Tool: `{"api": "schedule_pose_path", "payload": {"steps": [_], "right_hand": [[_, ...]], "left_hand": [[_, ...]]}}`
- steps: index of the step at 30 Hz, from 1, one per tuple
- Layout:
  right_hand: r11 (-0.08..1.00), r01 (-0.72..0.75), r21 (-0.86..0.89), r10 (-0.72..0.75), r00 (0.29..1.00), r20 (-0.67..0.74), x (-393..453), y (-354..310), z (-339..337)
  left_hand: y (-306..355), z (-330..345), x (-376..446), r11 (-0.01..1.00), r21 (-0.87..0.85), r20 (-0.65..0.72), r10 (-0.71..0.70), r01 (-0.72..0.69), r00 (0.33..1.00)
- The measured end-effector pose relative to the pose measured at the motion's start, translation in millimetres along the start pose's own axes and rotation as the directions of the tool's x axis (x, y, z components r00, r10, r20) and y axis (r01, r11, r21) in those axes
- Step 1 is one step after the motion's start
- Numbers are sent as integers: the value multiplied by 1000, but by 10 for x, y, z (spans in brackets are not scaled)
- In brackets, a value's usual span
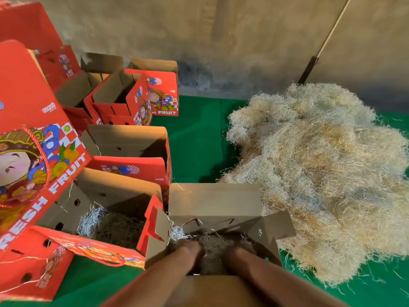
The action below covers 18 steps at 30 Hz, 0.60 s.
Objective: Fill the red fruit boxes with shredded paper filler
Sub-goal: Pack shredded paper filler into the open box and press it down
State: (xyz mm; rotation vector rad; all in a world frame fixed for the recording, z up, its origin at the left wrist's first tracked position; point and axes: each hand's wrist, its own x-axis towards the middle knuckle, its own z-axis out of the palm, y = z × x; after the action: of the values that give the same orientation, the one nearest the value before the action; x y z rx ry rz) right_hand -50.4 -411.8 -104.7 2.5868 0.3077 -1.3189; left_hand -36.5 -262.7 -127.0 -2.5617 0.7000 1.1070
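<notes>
1. The filled box (106, 218) at eight o'clock already holds a bed of shredded paper; further open red boxes (132, 147) stand behind it toward ten o'clock.
2. The left hand (190, 248) and right hand (238, 251) sit side by side, slightly apart, down inside the near box (212, 202) at six o'clock. Both rest on the filler (212, 242); shadow hides the fingers, so I cannot tell whether they grip or merely press.
3. The filler is likely light, springy and tangled, compressing easily and shedding strands. Best taken in loose double handfuls, scooped from underneath.
4. The main heap (321, 173) lies at two o'clock on the green mat (199, 134), just beside the near box.
</notes>
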Motion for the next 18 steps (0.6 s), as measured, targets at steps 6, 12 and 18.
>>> {"api": "schedule_pose_path", "payload": {"steps": [6,12,18], "right_hand": [[974,-34,223,56,994,-93,18,66,52],[982,-37,-183,-13,964,-265,-89,1,-221],[951,-137,-277,98,984,-150,33,-32,-115]], "left_hand": [[-54,233,-12,995,103,-32,-10,14,999],[8,-109,-209,998,-22,-163,-56,53,985],[64,-90,-169,969,96,-61,-221,226,973]]}}
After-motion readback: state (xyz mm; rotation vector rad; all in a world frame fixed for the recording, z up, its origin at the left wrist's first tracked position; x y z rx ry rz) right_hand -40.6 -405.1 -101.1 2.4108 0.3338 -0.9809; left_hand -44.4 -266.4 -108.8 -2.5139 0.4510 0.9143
